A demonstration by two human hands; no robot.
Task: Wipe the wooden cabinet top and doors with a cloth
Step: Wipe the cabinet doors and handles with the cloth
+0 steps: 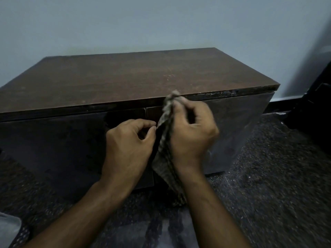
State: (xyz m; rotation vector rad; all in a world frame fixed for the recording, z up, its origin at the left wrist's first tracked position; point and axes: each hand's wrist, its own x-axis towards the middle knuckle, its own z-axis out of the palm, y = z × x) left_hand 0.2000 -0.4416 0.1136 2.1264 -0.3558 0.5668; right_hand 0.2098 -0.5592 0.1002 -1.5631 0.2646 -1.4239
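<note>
Gripped in the curled fingers of the right hand [192, 130] and pinched at its edge by thumb and forefinger of the left hand [129, 140], a checked cloth [165, 158] hanging bunched between the two, just in front of the cabinet doors [62, 149] and below the front lip of the cabinet top [125, 76]. Likely trouble from here: a loose tail dragging over the gritty floor [268, 176] under the wrists and smearing dirt back onto the wood, or snagging on the chipped front edge [220, 93] beyond the right knuckles. Both doors closed, contents not visible; nothing resting on the top.
</note>
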